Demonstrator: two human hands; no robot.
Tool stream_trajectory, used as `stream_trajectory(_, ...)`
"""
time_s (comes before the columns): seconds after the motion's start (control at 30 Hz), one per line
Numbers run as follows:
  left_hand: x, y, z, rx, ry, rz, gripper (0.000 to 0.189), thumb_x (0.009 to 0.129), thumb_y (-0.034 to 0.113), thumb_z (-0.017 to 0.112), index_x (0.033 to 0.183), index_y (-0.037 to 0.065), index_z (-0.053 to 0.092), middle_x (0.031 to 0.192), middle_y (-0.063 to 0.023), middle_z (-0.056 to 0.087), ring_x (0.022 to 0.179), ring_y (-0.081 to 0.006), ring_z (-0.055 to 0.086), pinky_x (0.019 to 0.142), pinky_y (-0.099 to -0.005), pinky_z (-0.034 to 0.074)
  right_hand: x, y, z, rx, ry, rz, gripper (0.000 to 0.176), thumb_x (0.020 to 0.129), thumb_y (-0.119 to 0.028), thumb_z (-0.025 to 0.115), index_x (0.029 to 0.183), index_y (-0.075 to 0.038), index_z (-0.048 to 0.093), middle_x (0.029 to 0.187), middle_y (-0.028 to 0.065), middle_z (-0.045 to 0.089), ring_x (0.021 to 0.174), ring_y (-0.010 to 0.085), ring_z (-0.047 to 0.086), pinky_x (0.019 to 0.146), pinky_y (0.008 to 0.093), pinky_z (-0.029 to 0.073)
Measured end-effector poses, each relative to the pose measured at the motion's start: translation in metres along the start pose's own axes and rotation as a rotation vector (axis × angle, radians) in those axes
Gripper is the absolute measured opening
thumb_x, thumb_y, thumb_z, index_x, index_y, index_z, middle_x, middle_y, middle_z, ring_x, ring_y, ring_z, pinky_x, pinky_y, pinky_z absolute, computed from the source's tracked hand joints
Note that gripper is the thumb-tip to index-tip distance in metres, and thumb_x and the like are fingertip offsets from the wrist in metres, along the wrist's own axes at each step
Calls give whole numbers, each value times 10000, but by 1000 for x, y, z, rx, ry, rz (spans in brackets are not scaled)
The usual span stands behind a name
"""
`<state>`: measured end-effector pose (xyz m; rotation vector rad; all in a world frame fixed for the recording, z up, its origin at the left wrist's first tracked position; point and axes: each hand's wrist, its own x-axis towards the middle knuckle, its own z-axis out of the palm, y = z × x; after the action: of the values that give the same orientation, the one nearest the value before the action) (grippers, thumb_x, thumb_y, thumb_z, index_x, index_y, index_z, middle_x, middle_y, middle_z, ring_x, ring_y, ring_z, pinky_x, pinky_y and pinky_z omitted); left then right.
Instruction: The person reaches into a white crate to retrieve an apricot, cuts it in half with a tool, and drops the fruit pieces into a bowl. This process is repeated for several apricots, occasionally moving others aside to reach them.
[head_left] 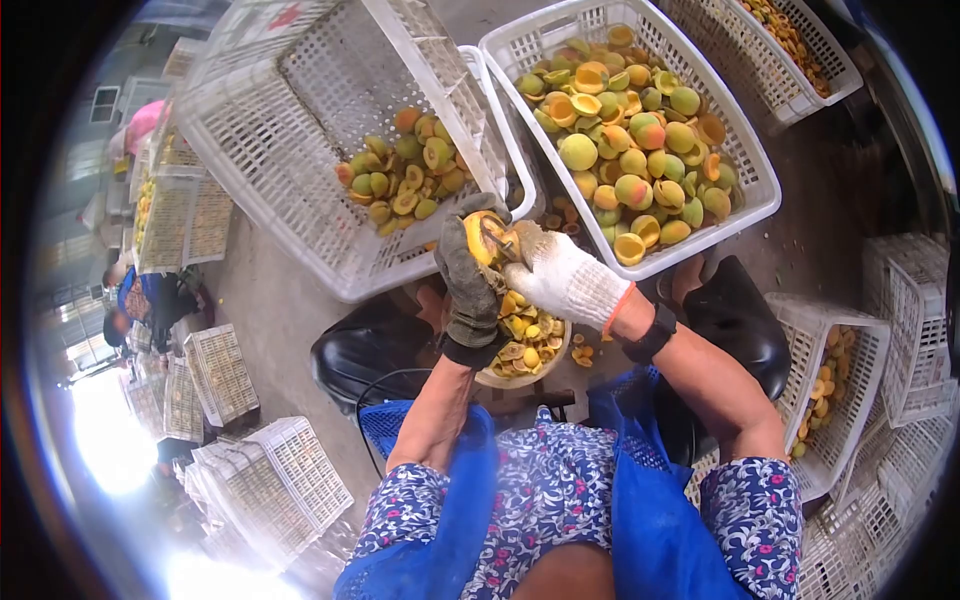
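My left hand [468, 275], in a dark grey glove, is wrapped round a yellow-orange fruit half [487, 236]. In a white knit glove, my right hand [560, 275] is closed on a small metal tool [507, 243], whose tip meets the fruit's inner face. Below both hands a round bucket [556, 362] holds yellow fruit pieces [525, 338]. At the upper right, a white crate [765, 190] carries many green, yellow and reddish fruits [640, 165], some halved. The tilted white crate [270, 165] at the upper left contains more cut fruit [405, 170].
White crates with fruit [835, 375] stand at the right, and another [800, 100] at the top right. Stacked crates [270, 490] are at the lower left. Another person [140, 295] is at the far left. Fruit scraps [582, 352] lie beside the bucket.
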<state>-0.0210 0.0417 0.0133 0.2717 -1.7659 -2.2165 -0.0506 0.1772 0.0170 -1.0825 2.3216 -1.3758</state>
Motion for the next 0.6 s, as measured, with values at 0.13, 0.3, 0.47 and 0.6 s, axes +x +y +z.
stream_trajectory(0.13,7,-7,-5,289,-72,188,515,987,412,323,1075,-18,593,932,-106,607,866,-175,578,802,-311,483,5,-5,-7,254,-54,213,297,859,-168,456,1027,61,543,887,276,612,830,410,624,704,445,510)
stream_trajectory(0.3,14,3,-16,269,-275,1,527,995,419,301,1096,-11,588,953,-92,604,880,-154,574,803,-292,483,7,4,-13,363,-186,288,318,845,-196,463,1023,47,564,865,262,623,789,387,629,689,416,512)
stream_trajectory(0.47,9,10,-3,-115,-78,-370,514,997,457,355,1129,11,574,977,-80,601,903,-150,585,810,-283,498,5,4,-3,405,-198,399,391,818,-254,533,1064,47,574,960,232,642,896,358,620,789,400,485)
stream_trajectory(0.6,5,-14,-23,-111,27,-292,511,980,465,397,1022,3,611,895,-85,630,812,-157,614,703,-284,525,5,-7,2,511,-225,461,363,857,-293,502,1001,28,591,830,180,628,733,286,593,662,378,475)
